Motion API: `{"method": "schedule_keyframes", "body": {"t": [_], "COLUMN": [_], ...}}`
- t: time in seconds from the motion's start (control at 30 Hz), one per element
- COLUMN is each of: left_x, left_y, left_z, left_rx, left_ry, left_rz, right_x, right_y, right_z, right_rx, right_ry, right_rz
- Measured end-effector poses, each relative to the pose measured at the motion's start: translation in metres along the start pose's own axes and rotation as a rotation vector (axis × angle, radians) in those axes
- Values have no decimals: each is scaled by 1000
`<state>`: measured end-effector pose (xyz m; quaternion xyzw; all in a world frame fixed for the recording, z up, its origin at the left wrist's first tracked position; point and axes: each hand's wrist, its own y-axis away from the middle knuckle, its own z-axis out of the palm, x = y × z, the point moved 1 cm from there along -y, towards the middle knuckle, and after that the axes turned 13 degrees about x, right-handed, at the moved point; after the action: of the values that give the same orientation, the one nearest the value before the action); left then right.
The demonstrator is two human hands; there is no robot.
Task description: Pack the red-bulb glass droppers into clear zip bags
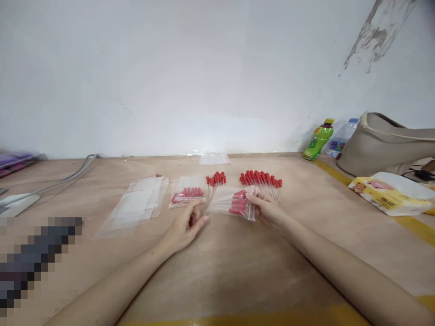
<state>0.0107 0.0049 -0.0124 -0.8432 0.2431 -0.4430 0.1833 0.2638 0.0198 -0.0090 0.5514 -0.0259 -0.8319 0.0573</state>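
My right hand (267,207) pinches the zip end of a clear zip bag (220,203) that holds several droppers with red bulbs (239,202). The bag lies sideways, its bulbs towards my right hand. Just left of its far end, my left hand (190,224) is half curled, thumb and fingers apart, with nothing in it. Beyond that hand rests another filled zip bag (188,194) of red-bulbed droppers. Loose droppers lie in two groups behind the held bag, a small group (216,179) and a larger group (260,178) to the right.
Flat empty zip bags (136,203) are spread on the left, and another clear bag (215,158) is by the wall. To the right stand a green bottle (318,141), a water bottle (343,138), a beige bag (384,147) and a tissue pack (390,192). A cable (64,179) runs at left.
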Motion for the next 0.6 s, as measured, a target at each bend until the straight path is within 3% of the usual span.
{"method": "schedule_keyframes", "body": {"t": [0.13,0.2,0.3,0.37,0.47,0.6], "left_x": [15,22,25,22,12,-8], "left_y": [5,6,4,-1,-17,-55], "left_z": [12,18,21,16,-3,-32], "left_rx": [-271,-263,-112,39,197,121], "left_ry": [402,630,853,813,594,281], "left_rz": [-186,-329,-553,-640,-662,-597], "right_x": [7,14,22,24,22,16], "right_y": [5,12,24,26,20,6], "right_z": [12,23,36,38,27,5], "right_rx": [4,-72,-211,-255,-167,39], "right_ry": [-109,-93,12,160,476,823], "right_rz": [25,72,113,78,-129,-460]}}
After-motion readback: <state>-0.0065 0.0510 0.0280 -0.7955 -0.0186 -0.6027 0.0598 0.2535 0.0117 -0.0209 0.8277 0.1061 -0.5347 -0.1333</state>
